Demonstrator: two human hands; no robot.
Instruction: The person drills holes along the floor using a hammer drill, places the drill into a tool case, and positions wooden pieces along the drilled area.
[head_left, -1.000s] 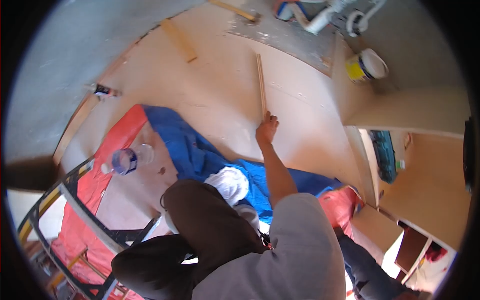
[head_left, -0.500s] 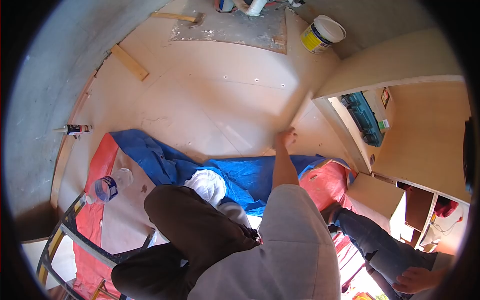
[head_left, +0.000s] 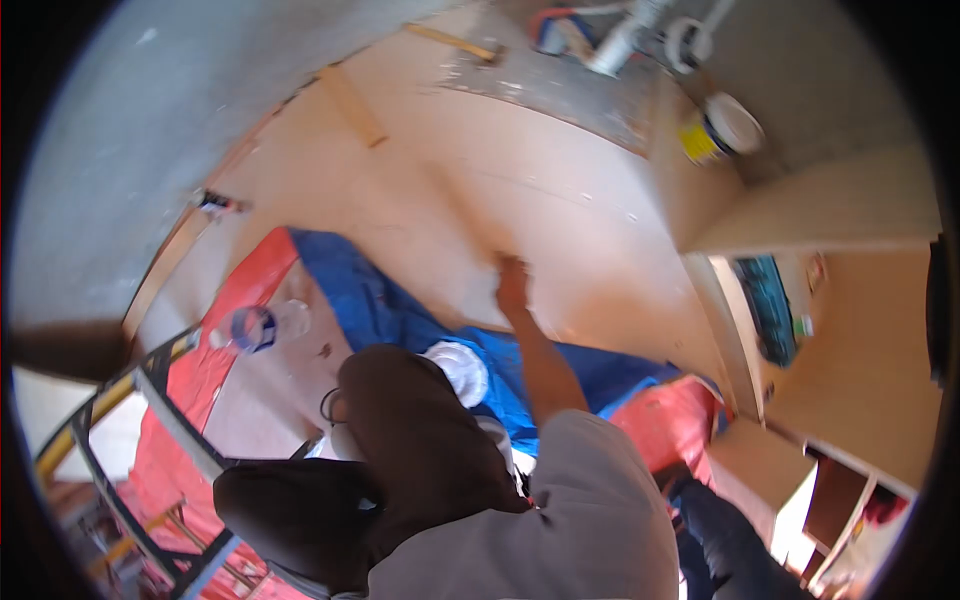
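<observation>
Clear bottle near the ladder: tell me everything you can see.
The bottle looks like clear plastic, with a dark blue label band and a pale cap. It lies on its side, cap end over the red sheet, base end over the paler surface, neck toward the ladder. The right hand is well away. Blur hides the label's print and any contents.

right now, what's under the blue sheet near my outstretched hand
Pale board shows beyond the far edge of the blue sheet, around the right hand. Whatever lies beneath the sheet is covered, so whether the board continues there can't be seen.
</observation>
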